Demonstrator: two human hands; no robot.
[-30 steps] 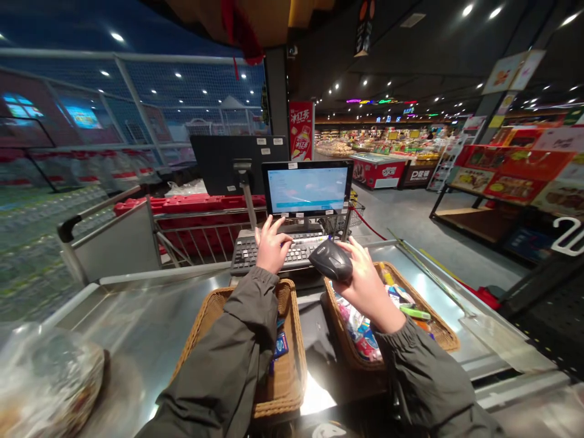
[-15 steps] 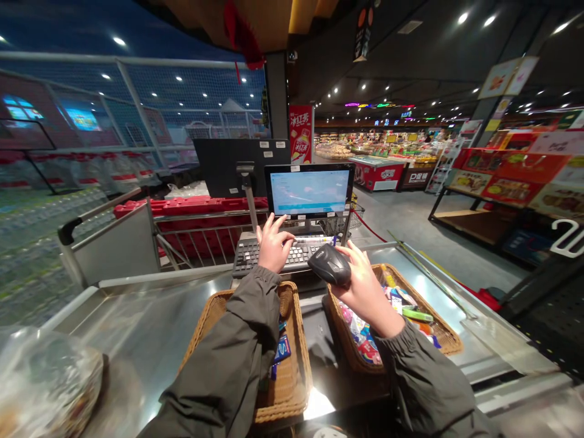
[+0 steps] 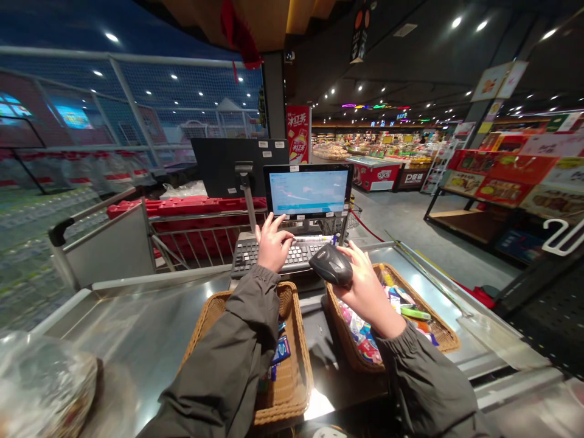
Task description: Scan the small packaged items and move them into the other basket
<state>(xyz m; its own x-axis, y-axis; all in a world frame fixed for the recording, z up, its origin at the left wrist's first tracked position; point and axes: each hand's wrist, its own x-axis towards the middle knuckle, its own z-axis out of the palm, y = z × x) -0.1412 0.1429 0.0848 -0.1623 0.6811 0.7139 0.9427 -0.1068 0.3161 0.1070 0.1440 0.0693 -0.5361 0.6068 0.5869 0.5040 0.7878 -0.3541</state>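
My left hand (image 3: 272, 244) rests on the dark keyboard (image 3: 278, 256), fingers spread over the keys, below the lit checkout screen (image 3: 308, 192). A black handheld barcode scanner (image 3: 331, 264) is gripped in my right hand (image 3: 364, 280), held above the right wicker basket (image 3: 444, 337) of small packaged goods. Both arms wear grey-green sleeves. A pen (image 3: 314, 239) lies along the keyboard's far edge.
A left wicker basket (image 3: 292, 389) with a few packets sits under my left forearm on the steel counter (image 3: 150, 322). A clear bag of goods (image 3: 43, 389) lies at the near left. A grey divider with a metal rail (image 3: 103, 243) and red crates (image 3: 191, 207) stand behind; shop shelves (image 3: 511, 176) line the right.
The view has shifted slightly; my hands stay on the keyboard and scanner, with the left fingers moving a little over the keys.
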